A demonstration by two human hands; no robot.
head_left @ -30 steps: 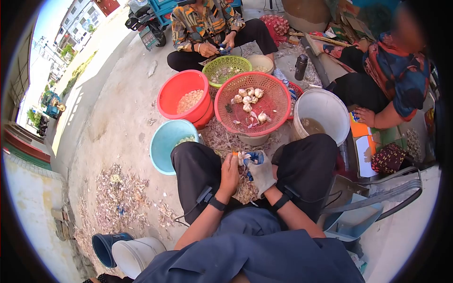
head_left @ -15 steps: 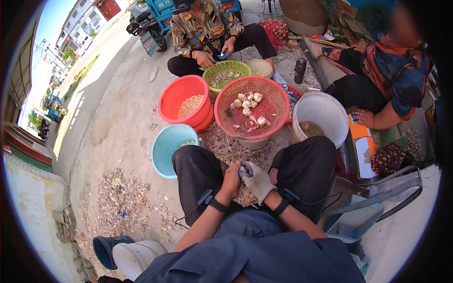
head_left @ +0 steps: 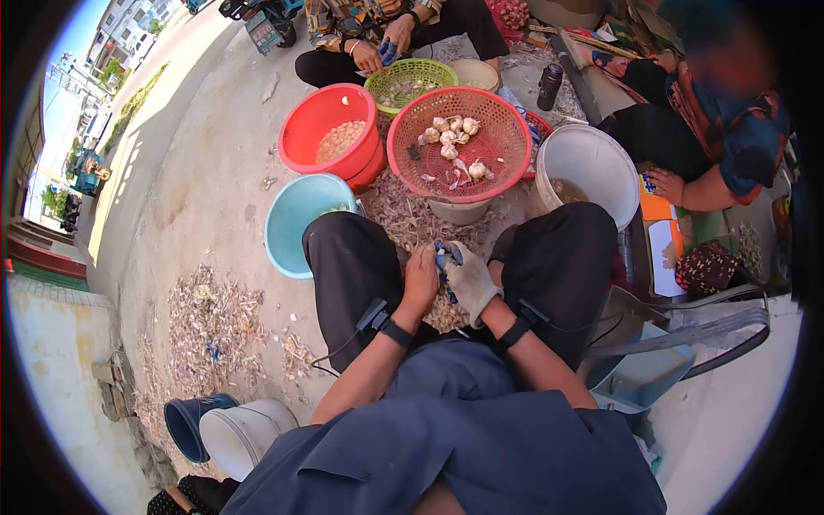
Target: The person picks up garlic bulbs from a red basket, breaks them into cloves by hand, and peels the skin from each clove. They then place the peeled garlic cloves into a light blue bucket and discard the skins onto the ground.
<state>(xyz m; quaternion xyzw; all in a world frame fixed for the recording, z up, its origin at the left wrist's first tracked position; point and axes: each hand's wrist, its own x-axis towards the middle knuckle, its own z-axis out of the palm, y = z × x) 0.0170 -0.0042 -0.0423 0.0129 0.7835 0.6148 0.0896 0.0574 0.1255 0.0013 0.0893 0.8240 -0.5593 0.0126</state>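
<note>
My left hand [head_left: 420, 281], bare, and my right hand [head_left: 469, 281], in a pale glove with blue fingertips, meet between my knees. Their fingers are closed together around a small pale piece that looks like a garlic clove [head_left: 442, 251]; most of it is hidden by the fingers. Just beyond them stands a red perforated basket [head_left: 403, 172] holding several garlic bulbs [head_left: 449, 137] and loose skins. Left of it are a red bucket [head_left: 296, 129] with peeled cloves [head_left: 341, 141] and a light-blue basin [head_left: 287, 227]. Garlic skins [head_left: 412, 215] litter the ground beneath my hands.
A white bucket [head_left: 592, 163] with murky liquid stands by my right knee. Opposite, a person works over a green basket [head_left: 412, 83]; another sits at right. A black bottle [head_left: 549, 87] stands between them. Two buckets [head_left: 245, 438] lie at lower left, near a skin pile [head_left: 210, 335].
My view has tipped downward, so the basket and buckets sit higher. My hands stay together, fingers slightly shifted. A small pale piece now shows against the red bucket's inner wall.
</note>
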